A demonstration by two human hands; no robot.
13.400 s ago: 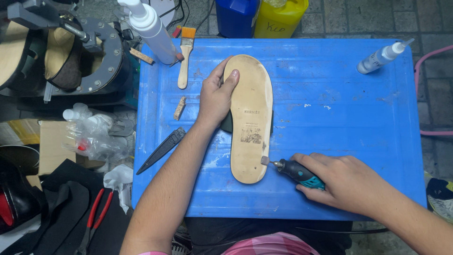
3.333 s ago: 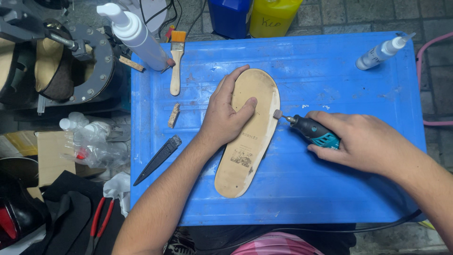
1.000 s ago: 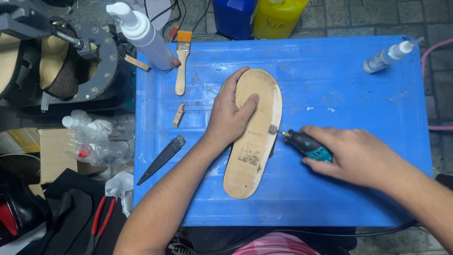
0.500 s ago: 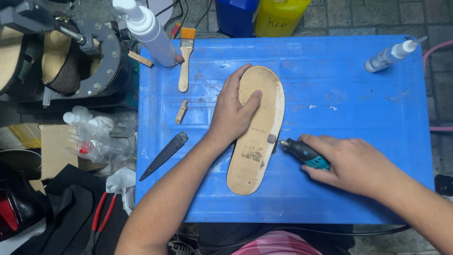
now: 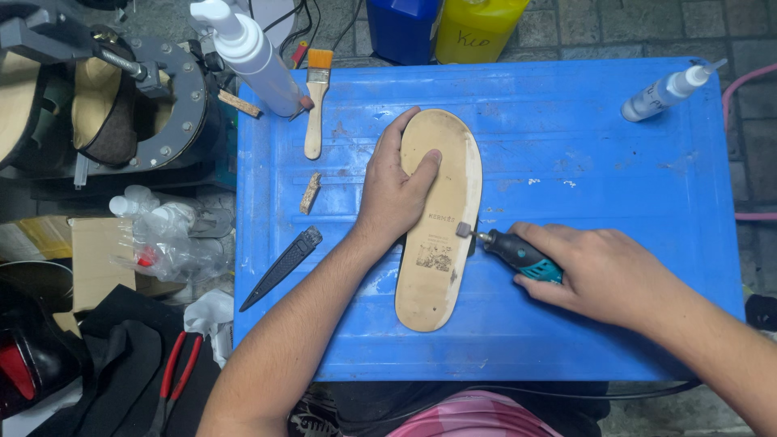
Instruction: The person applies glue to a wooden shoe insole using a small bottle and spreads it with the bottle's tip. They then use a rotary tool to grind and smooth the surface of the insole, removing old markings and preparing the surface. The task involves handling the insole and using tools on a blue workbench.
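A tan shoe sole (image 5: 443, 267) lies lengthwise on the blue plastic table (image 5: 615, 178). My left hand (image 5: 395, 190) presses flat on its upper half, fingers spread over the toe end. My right hand (image 5: 603, 271) grips a small black and teal rotary tool (image 5: 518, 252). The tool's grinding tip touches the sole's right edge at about mid-length.
On the table lie a paintbrush (image 5: 316, 97), a small wooden piece (image 5: 310, 193), a black knife (image 5: 283, 265) and two white squeeze bottles (image 5: 251, 57) (image 5: 668, 87). A shoe press (image 5: 121, 105) stands at the left; red-handled pliers (image 5: 176, 374) lie below it. Blue and yellow jugs (image 5: 477, 28) stand behind.
Over the earlier frames the rotary tool's tip has shifted along the sole's right edge, up toward the toe and then back down to mid-length. My left hand has stayed pressed on the sole.
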